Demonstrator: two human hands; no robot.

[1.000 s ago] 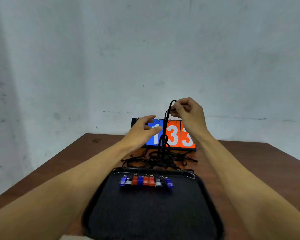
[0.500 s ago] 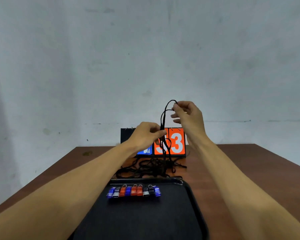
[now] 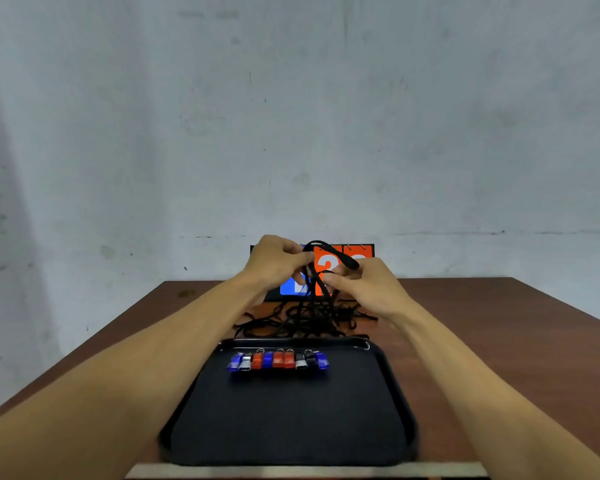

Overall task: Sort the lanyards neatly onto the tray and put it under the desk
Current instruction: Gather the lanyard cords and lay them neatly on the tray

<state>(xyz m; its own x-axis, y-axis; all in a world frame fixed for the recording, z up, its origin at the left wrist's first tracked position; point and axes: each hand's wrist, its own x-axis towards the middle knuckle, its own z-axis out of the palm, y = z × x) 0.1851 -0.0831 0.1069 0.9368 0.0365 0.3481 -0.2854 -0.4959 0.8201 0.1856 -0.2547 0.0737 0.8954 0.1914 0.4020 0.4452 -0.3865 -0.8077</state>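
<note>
Brown desk (image 3: 499, 341), grey wall (image 3: 291, 116). One tray (image 3: 399, 393) below grip; nine clips (image 3: 278, 361). Left hand (image 3: 274, 263) and right hand (image 3: 364, 285) pinched closed on cord (image 3: 321, 258).

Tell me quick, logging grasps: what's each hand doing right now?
Left hand: closed, pinching the black lanyard cord.
Right hand: closed on the same cord.

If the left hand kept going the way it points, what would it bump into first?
Probably the black cord it is already pinching, then the right hand close beside it. The left hand points across toward the right. Depth between the hands is hard to judge.
</note>
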